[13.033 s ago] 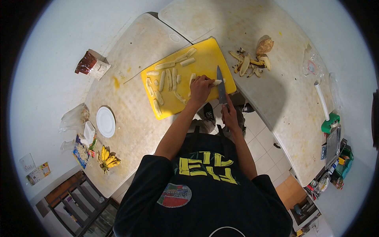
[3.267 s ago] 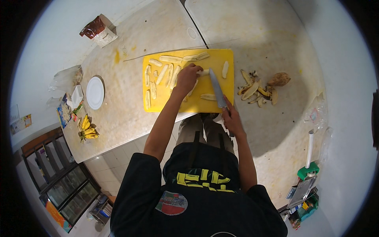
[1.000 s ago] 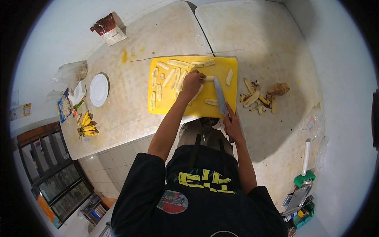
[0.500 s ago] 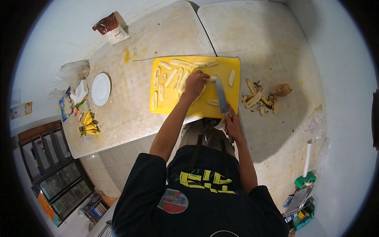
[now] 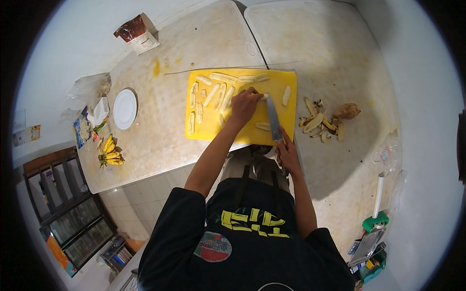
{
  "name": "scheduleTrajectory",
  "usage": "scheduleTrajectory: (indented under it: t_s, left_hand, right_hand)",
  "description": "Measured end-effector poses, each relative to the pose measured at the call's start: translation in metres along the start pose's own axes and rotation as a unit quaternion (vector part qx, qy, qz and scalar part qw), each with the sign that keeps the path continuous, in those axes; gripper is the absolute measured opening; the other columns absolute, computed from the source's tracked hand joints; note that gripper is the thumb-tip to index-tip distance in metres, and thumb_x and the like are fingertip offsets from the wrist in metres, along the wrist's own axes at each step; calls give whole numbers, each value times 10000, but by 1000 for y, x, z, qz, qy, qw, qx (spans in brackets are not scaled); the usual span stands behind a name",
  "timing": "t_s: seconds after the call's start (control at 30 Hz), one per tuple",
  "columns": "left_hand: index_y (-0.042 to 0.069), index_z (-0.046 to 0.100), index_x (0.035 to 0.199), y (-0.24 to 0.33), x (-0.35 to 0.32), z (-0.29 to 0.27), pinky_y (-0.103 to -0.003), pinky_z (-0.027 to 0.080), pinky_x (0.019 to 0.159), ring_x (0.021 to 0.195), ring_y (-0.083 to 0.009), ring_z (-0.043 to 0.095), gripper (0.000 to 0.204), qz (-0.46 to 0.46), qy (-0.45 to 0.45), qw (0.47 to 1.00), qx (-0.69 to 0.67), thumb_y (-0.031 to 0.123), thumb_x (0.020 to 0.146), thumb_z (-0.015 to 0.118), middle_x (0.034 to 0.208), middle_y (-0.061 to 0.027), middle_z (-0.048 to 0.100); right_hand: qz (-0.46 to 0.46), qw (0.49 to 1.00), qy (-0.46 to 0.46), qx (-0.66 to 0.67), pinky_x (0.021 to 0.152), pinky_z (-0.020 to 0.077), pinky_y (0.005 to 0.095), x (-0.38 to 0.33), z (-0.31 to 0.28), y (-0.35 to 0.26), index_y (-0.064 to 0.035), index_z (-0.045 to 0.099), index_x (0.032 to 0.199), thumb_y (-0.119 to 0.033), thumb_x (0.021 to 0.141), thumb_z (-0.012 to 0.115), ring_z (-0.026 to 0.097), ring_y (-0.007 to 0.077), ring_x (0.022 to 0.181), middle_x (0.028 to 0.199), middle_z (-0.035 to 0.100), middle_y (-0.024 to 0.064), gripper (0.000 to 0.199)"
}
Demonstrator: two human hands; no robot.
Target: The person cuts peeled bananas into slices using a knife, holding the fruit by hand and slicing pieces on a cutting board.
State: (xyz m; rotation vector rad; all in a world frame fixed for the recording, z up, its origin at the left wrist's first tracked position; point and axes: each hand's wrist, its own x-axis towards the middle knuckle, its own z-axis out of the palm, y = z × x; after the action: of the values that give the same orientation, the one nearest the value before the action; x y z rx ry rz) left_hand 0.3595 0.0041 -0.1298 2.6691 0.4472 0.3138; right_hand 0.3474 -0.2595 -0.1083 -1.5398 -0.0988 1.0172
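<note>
Yellow board (image 5: 211, 127): left hand (image 5: 244, 105) pins banana piece (image 5: 263, 97); right hand (image 5: 288, 154) grips knife (image 5: 273, 118).

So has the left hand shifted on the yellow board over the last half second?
No. The left hand stays pressed on a pale piece near the yellow cutting board's middle, just left of the knife blade, as before.
</note>
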Motion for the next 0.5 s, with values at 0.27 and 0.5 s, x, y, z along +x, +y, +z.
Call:
scheduleTrajectory:
  t_s: [0.27, 0.5]
  left_hand:
    - [249, 821, 1021, 1, -2, 1, -393, 594, 739, 938, -224, 710, 167, 2, 7, 1000, 12, 204, 946, 679, 1040, 28, 722]
    - [246, 822, 1029, 1, 0, 2, -391, 594, 741, 926, -238, 716, 167, -3, 9, 1000, 12, 183, 930, 703, 1024, 16, 726]
  right_hand:
    - [-12, 1000, -8, 0, 407, 384, 233, 3, -1, 4, -230, 347, 1659, -161, 1111, 483, 400, 50, 453, 666, 471, -19, 569]
    - [-12, 1000, -6, -3, 406, 381, 236, 6, 2, 0, -221, 342, 1660, -162, 1113, 481, 384, 48, 453, 640, 452, -26, 567]
